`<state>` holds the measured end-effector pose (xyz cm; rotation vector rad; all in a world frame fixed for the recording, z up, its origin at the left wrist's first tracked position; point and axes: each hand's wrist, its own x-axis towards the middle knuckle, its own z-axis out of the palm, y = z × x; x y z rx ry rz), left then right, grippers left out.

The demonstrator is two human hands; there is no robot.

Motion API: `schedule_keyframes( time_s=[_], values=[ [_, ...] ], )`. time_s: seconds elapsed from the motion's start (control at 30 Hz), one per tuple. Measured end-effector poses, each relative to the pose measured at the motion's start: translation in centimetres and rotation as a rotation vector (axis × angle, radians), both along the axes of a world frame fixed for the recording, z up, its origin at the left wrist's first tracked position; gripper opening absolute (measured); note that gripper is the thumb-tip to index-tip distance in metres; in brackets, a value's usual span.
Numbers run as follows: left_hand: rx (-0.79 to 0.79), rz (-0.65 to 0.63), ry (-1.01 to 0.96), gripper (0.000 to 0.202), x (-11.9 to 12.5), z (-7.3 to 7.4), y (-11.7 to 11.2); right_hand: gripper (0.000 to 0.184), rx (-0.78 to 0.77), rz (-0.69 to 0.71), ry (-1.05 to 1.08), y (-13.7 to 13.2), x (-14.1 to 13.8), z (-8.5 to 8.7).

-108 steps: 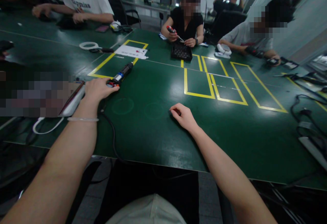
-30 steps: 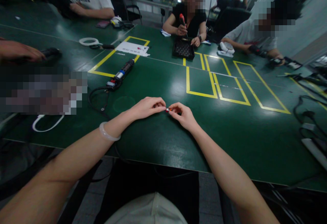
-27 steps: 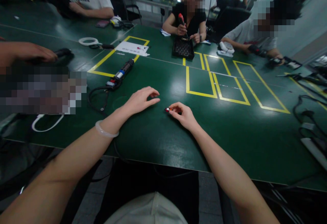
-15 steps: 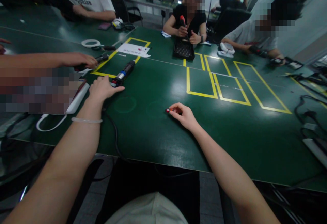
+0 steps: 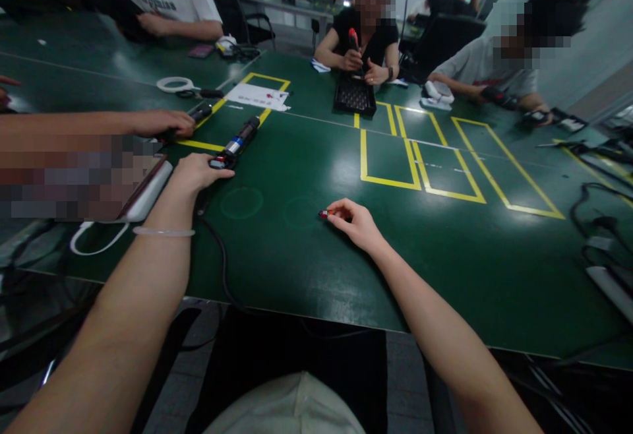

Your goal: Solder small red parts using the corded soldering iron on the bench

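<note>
My left hand (image 5: 195, 169) is at the near end of a black cylindrical tool (image 5: 240, 140) with a blue and silver band and red parts. It looks like an electric screwdriver and lies slanted on the green table. My thumb is stretched out below the tool, apart from the fingers, whose tips are partly hidden. My right hand (image 5: 353, 221) rests on the table, fingertips pinched on a small red piece (image 5: 324, 214) with a dark tip. Most of that piece is hidden in the fingers, so its kind does not show.
A neighbour's hand (image 5: 175, 124) holds a dark tool at the left, near a white power strip (image 5: 148, 190). Across the table, a person works over a black tray (image 5: 355, 96). Yellow tape (image 5: 390, 183) marks rectangles, and a white paper (image 5: 257, 96) lies within one. A black cable (image 5: 223, 262) runs beside my left arm.
My left hand has shifted slightly left and around the tool's near end, its fingers less spread. The neighbour's hand has moved a little right. My right hand stays put.
</note>
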<state>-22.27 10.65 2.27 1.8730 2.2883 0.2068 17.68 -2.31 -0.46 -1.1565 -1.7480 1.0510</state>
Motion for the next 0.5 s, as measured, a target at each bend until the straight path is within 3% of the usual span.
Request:
schedule_keyframes(
  time_s=[0.2, 0.5],
  values=[
    [-0.015, -0.058, -0.016, 0.068, 1.5, 0.6, -0.8, 0.022, 0.006, 0.008, -0.010, 0.0, 0.0, 0.1],
    [0.038, -0.196, -0.063, 0.062, 6.2, 0.1, -2.0, 0.023, 0.028, -0.011, -0.039, 0.3, -0.1, -0.2]
  ],
)
